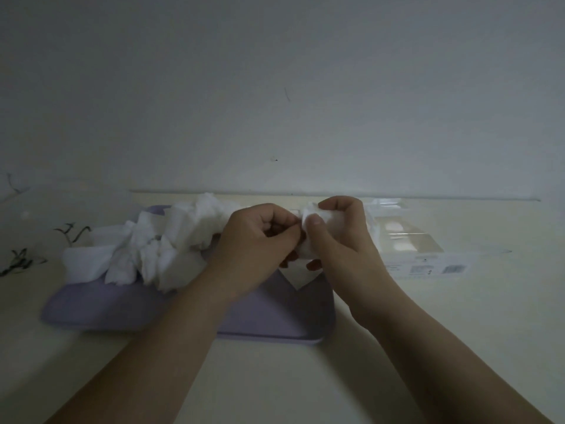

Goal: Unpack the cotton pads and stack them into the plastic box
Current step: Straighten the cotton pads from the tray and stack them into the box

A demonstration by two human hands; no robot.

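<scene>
A loose heap of white cotton pads (159,249) lies on the left half of a lilac tray (275,319). My right hand (339,237) grips a small stack of white pads (315,215), thumb pressed on its front. My left hand (256,237) is closed right beside it, fingertips pinching at the same stack's left edge. Both hands hover over the tray's far right part. A clear plastic box (406,240) lies on the table to the right of my right hand; pale pads show faintly inside it.
A cream table (458,332) runs up to a plain white wall (275,87). A clear plastic bag with dark leaf print (36,237) sits at the far left edge. The box carries a label with barcodes (437,268) on its near side.
</scene>
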